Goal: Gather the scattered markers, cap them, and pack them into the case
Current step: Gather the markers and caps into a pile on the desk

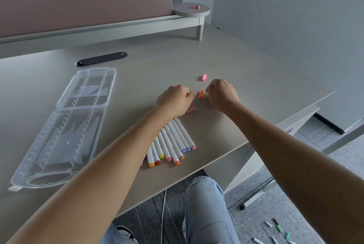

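Head view. I see both hands over the middle of the desk (246,70). My left hand (175,98) has its fingers curled, with what looks like a pale marker tip showing at its fingertips; I cannot tell whether it truly grips it. My right hand (222,94) is also curled, and I cannot tell whether it holds anything.

Between the two hands stands one orange cap (201,94), apart from both. One pink cap (203,77) lies just beyond it, and one salmon cap (191,109) lies near the left wrist: three loose caps on the desk.

Under the left forearm lies a fan of white markers (173,141). I count about nine coloured ends toward the desk edge: two purple, two pink, two orange, one yellow, one red, one more orange; others are hidden by the arm.

One clear case (65,125) lies open to the left, well apart from the markers, both halves flat and nothing visibly in the slots.

One small pink item (196,7) rests on the round shelf (187,12) at the back. Several more markers (278,228) lie on the floor at lower right.
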Demonstrator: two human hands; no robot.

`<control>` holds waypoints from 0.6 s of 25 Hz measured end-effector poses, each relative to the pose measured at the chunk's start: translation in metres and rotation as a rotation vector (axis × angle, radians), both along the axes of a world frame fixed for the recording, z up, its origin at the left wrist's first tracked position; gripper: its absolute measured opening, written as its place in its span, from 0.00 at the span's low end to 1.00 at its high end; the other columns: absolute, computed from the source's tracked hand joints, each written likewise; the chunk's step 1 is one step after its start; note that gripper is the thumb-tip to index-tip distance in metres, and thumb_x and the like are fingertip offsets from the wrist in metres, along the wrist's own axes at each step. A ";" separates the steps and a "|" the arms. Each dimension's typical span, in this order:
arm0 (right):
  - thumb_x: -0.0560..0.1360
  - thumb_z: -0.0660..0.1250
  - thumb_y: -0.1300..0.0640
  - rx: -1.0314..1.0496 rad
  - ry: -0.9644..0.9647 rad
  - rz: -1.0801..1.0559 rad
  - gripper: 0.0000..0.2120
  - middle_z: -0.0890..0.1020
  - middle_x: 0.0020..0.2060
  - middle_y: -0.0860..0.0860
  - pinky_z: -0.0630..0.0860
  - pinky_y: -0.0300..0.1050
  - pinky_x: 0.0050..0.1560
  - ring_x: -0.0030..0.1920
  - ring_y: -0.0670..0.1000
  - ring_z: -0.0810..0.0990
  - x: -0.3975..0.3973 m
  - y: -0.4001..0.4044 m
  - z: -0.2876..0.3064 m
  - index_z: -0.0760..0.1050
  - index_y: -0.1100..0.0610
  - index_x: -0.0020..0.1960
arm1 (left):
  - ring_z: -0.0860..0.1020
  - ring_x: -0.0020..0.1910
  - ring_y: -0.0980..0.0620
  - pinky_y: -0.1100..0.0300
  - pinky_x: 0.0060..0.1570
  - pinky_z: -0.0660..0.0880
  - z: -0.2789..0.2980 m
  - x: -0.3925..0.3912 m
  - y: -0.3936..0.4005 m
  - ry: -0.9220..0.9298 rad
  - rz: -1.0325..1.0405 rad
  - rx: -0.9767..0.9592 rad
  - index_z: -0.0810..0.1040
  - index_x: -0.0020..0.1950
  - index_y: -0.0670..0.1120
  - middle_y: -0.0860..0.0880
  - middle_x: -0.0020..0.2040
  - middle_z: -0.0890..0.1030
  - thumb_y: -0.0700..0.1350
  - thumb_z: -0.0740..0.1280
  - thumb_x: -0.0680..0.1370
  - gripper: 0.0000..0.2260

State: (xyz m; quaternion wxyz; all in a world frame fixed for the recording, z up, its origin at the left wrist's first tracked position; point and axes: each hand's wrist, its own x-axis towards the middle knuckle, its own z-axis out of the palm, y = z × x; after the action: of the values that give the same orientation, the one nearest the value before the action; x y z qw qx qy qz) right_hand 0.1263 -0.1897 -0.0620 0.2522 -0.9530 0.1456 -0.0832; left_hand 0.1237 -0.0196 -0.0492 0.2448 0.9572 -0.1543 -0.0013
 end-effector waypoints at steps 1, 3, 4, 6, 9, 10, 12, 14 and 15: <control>0.78 0.56 0.59 0.008 0.020 0.004 0.15 0.84 0.52 0.58 0.76 0.49 0.47 0.52 0.64 0.80 0.001 -0.001 0.001 0.82 0.58 0.52 | 0.75 0.40 0.38 0.55 0.39 0.68 0.001 -0.001 -0.001 -0.015 -0.016 0.069 0.69 0.34 0.46 0.46 0.34 0.73 0.62 0.63 0.80 0.23; 0.79 0.57 0.56 -0.003 0.052 0.007 0.15 0.84 0.51 0.59 0.76 0.49 0.46 0.51 0.64 0.81 0.003 -0.003 0.001 0.82 0.58 0.51 | 0.76 0.43 0.41 0.55 0.42 0.70 0.000 0.000 -0.001 -0.028 -0.068 0.193 0.75 0.41 0.47 0.47 0.40 0.77 0.65 0.67 0.76 0.21; 0.80 0.57 0.54 -0.018 0.058 0.007 0.15 0.84 0.50 0.59 0.74 0.48 0.44 0.49 0.64 0.80 0.005 -0.005 0.000 0.81 0.59 0.50 | 0.77 0.46 0.42 0.54 0.44 0.71 0.000 0.001 0.000 -0.024 -0.095 0.228 0.77 0.46 0.47 0.47 0.44 0.79 0.65 0.68 0.76 0.21; 0.81 0.60 0.47 -0.045 0.075 0.001 0.17 0.82 0.43 0.59 0.69 0.47 0.42 0.45 0.64 0.79 0.006 -0.007 -0.001 0.78 0.60 0.44 | 0.78 0.51 0.41 0.53 0.46 0.71 -0.002 0.001 0.002 -0.023 -0.148 0.253 0.76 0.54 0.46 0.45 0.51 0.81 0.61 0.68 0.78 0.18; 0.77 0.66 0.38 -0.118 0.115 -0.006 0.22 0.79 0.38 0.55 0.68 0.46 0.40 0.42 0.61 0.77 0.006 -0.001 0.001 0.75 0.57 0.41 | 0.78 0.53 0.38 0.53 0.45 0.67 -0.003 0.000 0.004 -0.056 -0.156 0.311 0.73 0.52 0.43 0.39 0.54 0.80 0.51 0.62 0.82 0.11; 0.77 0.67 0.39 -0.149 0.124 0.002 0.21 0.78 0.39 0.55 0.69 0.45 0.41 0.42 0.60 0.77 0.006 0.003 0.003 0.75 0.57 0.41 | 0.78 0.51 0.37 0.53 0.45 0.66 -0.002 0.001 0.004 -0.062 -0.121 0.310 0.71 0.49 0.42 0.38 0.54 0.80 0.49 0.60 0.82 0.10; 0.77 0.67 0.43 -0.175 0.140 0.030 0.17 0.77 0.42 0.55 0.69 0.45 0.43 0.44 0.60 0.77 0.006 0.009 0.007 0.74 0.58 0.44 | 0.74 0.45 0.38 0.54 0.44 0.66 -0.001 0.007 0.006 -0.050 -0.024 0.273 0.69 0.43 0.42 0.37 0.52 0.80 0.47 0.58 0.81 0.10; 0.79 0.65 0.47 -0.215 0.161 0.073 0.13 0.75 0.43 0.55 0.70 0.46 0.44 0.47 0.61 0.77 0.004 0.016 0.011 0.71 0.57 0.47 | 0.72 0.43 0.39 0.54 0.44 0.67 0.000 0.018 0.006 -0.058 0.050 0.237 0.72 0.43 0.42 0.37 0.51 0.81 0.48 0.57 0.80 0.11; 0.80 0.64 0.48 -0.262 0.168 0.102 0.12 0.74 0.43 0.55 0.69 0.46 0.44 0.47 0.61 0.76 0.003 0.020 0.011 0.71 0.57 0.47 | 0.73 0.43 0.39 0.54 0.44 0.68 0.001 0.025 0.003 -0.062 0.076 0.223 0.75 0.45 0.42 0.38 0.52 0.81 0.48 0.57 0.80 0.12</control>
State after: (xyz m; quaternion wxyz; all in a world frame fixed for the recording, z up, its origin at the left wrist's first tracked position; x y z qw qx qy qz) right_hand 0.1292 -0.1698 -0.0506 0.1166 -0.9875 0.1054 -0.0084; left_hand 0.1483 -0.0166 -0.0486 0.1317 0.9833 -0.1243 0.0203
